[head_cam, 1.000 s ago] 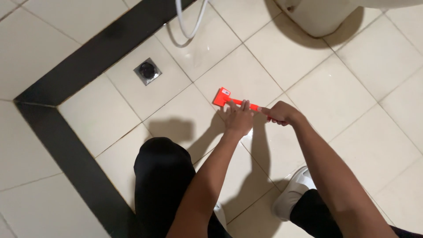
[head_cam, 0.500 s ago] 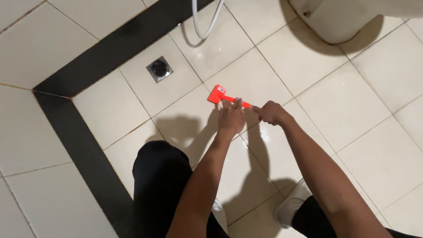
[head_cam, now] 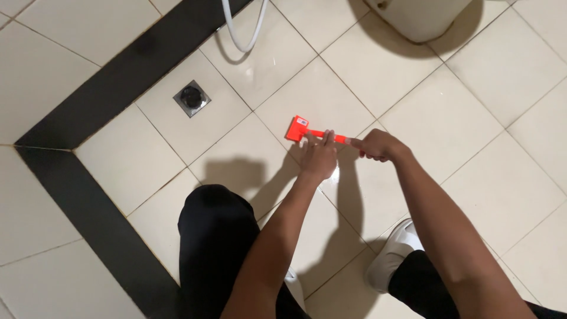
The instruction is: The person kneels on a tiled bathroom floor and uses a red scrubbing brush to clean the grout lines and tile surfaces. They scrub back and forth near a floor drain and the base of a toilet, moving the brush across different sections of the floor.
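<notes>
Nearest the camera, a knee in black trousers (head_cam: 215, 236) and a white shoe (head_cam: 393, 254) rest on the cream floor tiles (head_cam: 460, 124). Beyond them the right hand (head_cam: 378, 145) is closed around the handle end of an orange scraper (head_cam: 307, 131), while the left hand (head_cam: 319, 158) lays its fingertips (head_cam: 326, 137) on the handle nearer the blade, which meets a tile joint. Farther off sit a square floor drain (head_cam: 192, 97), a black tile band (head_cam: 124, 77), a white hose (head_cam: 242, 29) and a toilet base (head_cam: 419, 18).
</notes>
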